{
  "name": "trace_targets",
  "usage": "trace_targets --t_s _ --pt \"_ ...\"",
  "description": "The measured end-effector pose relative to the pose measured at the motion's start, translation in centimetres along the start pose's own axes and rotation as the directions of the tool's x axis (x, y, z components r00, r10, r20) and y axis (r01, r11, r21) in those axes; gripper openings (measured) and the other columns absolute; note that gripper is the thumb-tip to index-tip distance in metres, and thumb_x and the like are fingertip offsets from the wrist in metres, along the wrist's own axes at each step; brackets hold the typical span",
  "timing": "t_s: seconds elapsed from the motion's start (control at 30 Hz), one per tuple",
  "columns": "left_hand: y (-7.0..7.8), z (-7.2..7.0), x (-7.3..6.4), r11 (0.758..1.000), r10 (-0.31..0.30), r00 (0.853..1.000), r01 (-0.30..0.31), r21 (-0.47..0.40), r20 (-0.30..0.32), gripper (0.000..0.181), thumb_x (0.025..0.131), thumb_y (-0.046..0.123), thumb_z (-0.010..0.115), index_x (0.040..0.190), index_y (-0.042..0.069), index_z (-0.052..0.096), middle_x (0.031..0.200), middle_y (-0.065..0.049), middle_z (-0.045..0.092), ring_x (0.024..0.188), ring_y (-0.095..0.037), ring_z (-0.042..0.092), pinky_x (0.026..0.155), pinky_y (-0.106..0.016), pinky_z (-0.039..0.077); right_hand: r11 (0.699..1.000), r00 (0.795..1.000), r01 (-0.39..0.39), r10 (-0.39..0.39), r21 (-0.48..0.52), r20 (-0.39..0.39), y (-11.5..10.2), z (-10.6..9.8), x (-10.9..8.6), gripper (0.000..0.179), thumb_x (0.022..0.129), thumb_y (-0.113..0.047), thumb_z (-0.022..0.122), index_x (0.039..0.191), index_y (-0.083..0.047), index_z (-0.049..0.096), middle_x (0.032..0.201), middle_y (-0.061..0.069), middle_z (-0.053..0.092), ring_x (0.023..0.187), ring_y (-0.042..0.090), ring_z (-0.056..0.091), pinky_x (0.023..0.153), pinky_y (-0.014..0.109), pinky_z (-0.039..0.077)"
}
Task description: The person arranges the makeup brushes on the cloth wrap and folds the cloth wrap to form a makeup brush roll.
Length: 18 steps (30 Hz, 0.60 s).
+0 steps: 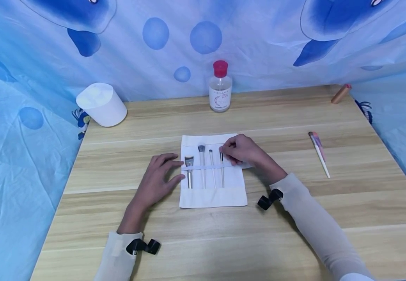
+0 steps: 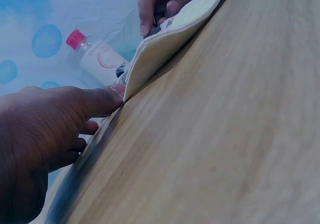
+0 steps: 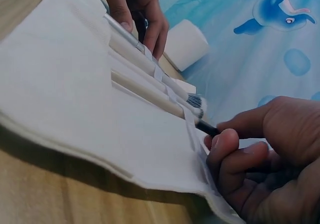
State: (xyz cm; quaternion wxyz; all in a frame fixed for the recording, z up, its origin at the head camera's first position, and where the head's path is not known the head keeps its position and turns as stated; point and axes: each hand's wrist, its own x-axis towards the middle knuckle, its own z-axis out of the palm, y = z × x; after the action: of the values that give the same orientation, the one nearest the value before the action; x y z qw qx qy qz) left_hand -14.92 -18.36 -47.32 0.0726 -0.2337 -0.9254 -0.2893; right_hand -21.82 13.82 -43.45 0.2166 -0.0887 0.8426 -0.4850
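Observation:
A white cloth brush roll lies unfolded on the table, with several makeup brushes side by side under its elastic strap. My right hand pinches the dark upper end of the rightmost, slim brush between thumb and fingertips. In the right wrist view that brush's pale handle runs under the strap into the pocket. My left hand lies at the roll's left edge, fingers spread and loosely bent, its thumb right at the cloth edge. Nearest to it is a wide flat brush.
Two more brushes, one white-handled and one pink, lie to the right. At the back stand a red-capped bottle and a white roll of paper. A copper-coloured tube is at the far right corner.

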Motion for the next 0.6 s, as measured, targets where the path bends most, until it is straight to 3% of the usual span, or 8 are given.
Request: trace_targets --t_s 0.2,0.6 --pt "0.11 -0.11 0.03 1.000 -0.013 1.000 0.013 -0.003 0.005 0.041 0.090 0.041 0.076 0.125 0.019 0.070 0.143 -0.002 0.052 0.128 -0.023 0.042 0.105 -0.044 0.036 0.992 0.998 -0.002 0.010 -0.125 0.062 -0.49 0.04 -0.30 0.030 0.097 -0.033 0.066 0.081 -0.009 0.069 0.056 0.007 0.057 0.047 0.016 0.050 0.045 0.026 0.036" --pt "0.07 -0.05 0.03 1.000 -0.014 1.000 0.014 0.000 0.009 0.041 0.090 0.040 0.076 0.125 0.019 0.070 0.143 -0.001 0.052 0.128 -0.023 0.042 0.104 -0.044 0.036 0.987 0.998 0.000 0.008 -0.158 0.056 -0.30 -0.01 -0.75 0.033 0.098 -0.036 0.065 0.080 -0.008 0.070 0.058 0.007 0.060 0.047 0.016 0.050 0.043 0.026 0.036"
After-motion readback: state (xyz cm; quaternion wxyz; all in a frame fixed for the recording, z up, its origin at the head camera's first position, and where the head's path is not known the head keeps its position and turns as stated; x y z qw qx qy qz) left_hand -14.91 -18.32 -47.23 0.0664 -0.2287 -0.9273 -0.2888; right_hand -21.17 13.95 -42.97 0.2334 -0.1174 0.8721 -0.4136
